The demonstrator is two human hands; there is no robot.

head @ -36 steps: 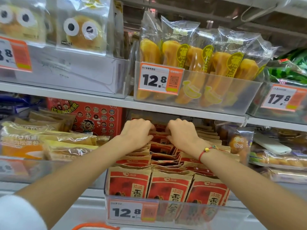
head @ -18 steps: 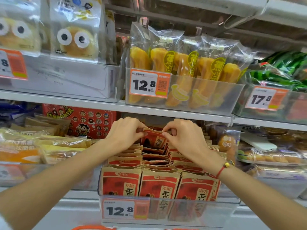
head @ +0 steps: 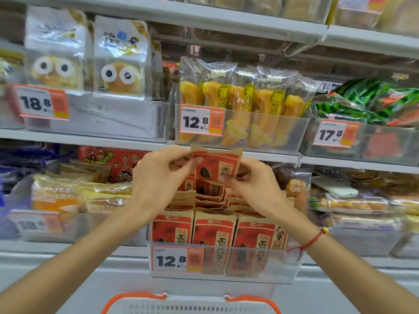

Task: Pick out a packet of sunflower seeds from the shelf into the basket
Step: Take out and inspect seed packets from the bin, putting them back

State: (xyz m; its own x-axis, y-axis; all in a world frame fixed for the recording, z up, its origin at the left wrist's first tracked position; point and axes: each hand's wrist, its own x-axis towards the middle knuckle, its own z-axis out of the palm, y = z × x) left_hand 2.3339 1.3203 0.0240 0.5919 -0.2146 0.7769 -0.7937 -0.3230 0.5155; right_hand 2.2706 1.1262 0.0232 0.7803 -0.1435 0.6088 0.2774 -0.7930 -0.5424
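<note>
A red and brown packet of sunflower seeds [head: 217, 166] is lifted above a clear shelf bin [head: 278, 268] full of several like packets [head: 215, 232]. My left hand [head: 158, 180] pinches the packet's upper left edge. My right hand [head: 254, 184] pinches its lower right corner. The packet stands in front of the shelf edge above the bin. A white basket with orange handles [head: 190, 305] shows at the bottom of the view, right below the bin.
A bin of yellow banana-shaped cakes [head: 240, 103] sits on the shelf just above. Bags with googly eyes [head: 118, 62] stand upper left, green striped packets [head: 371, 100] upper right. Bread packs [head: 79, 196] lie left of the seed bin, wrapped pastries [head: 349, 202] right.
Both hands reached into the back of the seed bin, pinched one packet and raised it clear of the row. The view tilted down so the basket shows.
</note>
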